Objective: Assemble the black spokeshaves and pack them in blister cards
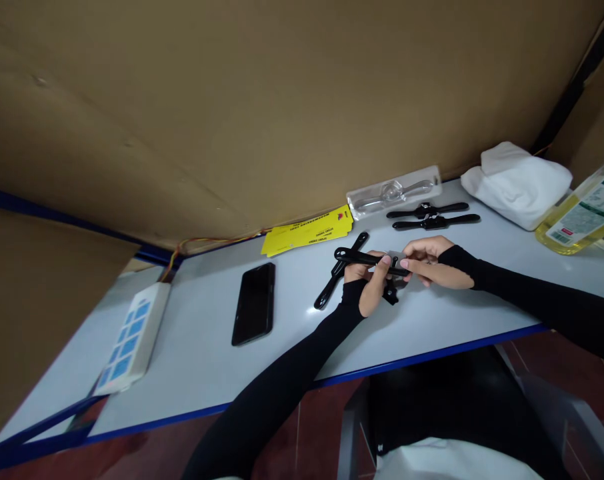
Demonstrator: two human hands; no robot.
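My left hand (pixel 372 275) is closed around a black spokeshave (pixel 359 257), held just above the table with one handle sticking out to the left. The fingers of my right hand (pixel 435 262) pinch a small grey metal blade (pixel 395 257) against the middle of that spokeshave. Below my left hand, a small black part (pixel 391 293) shows partly; whether it is attached to something I cannot tell. A second spokeshave (pixel 327 293) lies slanted on the table behind my left hand. Farther back, two more black spokeshaves (pixel 436 222) lie side by side.
Yellow printed cards (pixel 302 240) and a clear plastic blister pack (pixel 395 192) lie along the back wall. A black phone (pixel 253 304) is to the left, near a white power strip (pixel 135 340). At right are a white cloth bundle (pixel 517 180) and a bottle of yellow liquid (pixel 577 223).
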